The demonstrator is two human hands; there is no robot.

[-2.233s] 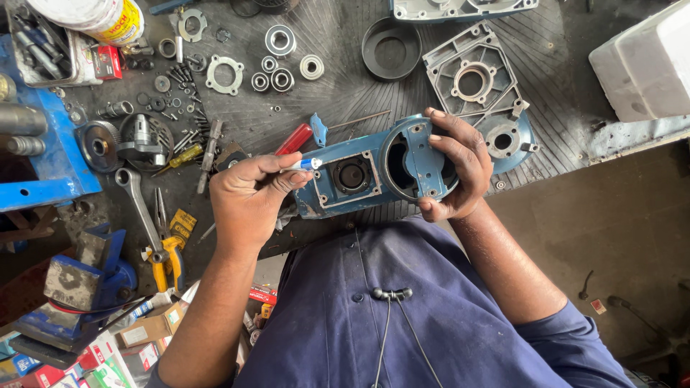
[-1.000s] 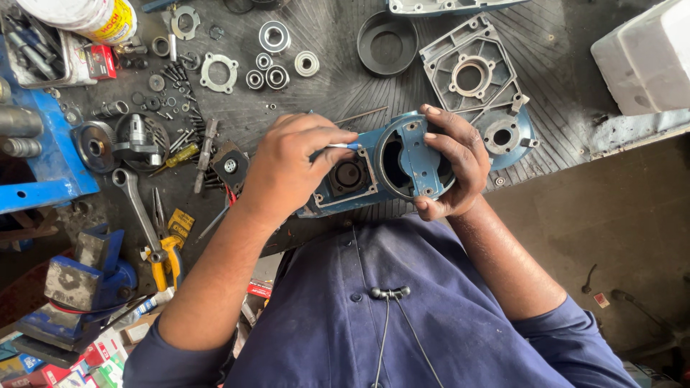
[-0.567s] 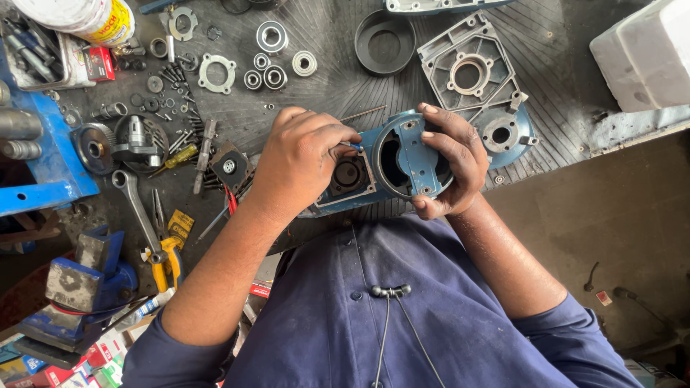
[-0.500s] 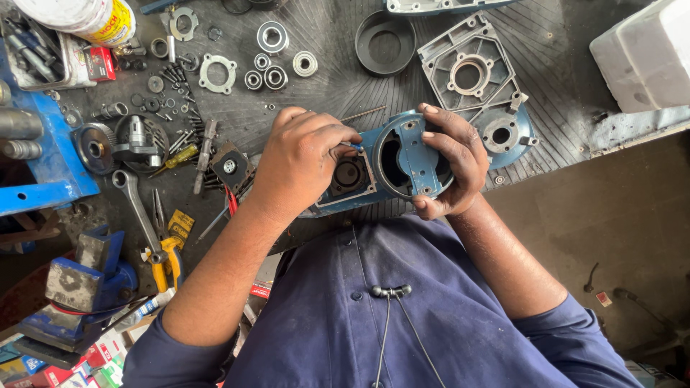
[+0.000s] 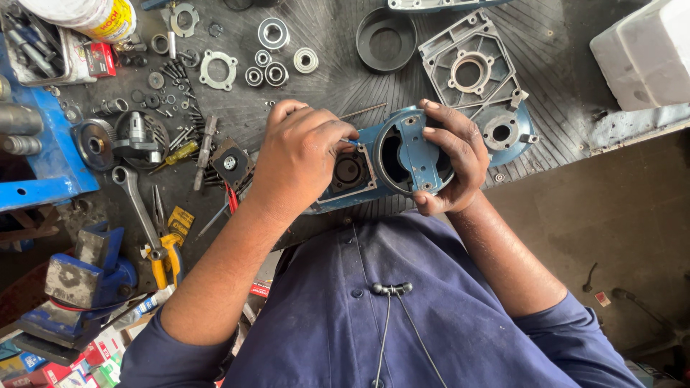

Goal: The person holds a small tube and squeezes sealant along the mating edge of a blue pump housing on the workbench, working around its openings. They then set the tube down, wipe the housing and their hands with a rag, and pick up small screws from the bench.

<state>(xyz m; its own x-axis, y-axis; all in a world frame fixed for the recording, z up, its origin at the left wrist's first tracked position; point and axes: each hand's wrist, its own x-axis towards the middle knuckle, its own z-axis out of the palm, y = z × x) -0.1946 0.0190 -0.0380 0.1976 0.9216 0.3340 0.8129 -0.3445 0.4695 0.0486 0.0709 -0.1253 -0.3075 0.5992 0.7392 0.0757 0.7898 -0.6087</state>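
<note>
I see the dark ribbed bench [image 5: 338, 79] filling the upper view, strewn with parts. On its right stands a pale plastic box [image 5: 640, 54]; left of that lies a grey cast cover plate [image 5: 471, 68] with a round bore, and a black round cap [image 5: 386, 39] beside it. At the left edge sits a blue vise [image 5: 72, 276], below a long spanner [image 5: 136, 208]. The blue gear housing [image 5: 388, 162] is held at the bench's near edge, just above my chest. My right hand [image 5: 449, 154] has its grip wrapped round the housing's round end, fingers hooked over the rim. My left hand [image 5: 298, 154] rests on the housing's square end, fingers curled together and pressing at its top edge; whether they pinch anything I cannot tell. Small bearings [image 5: 273, 54] lie near the top.
</note>
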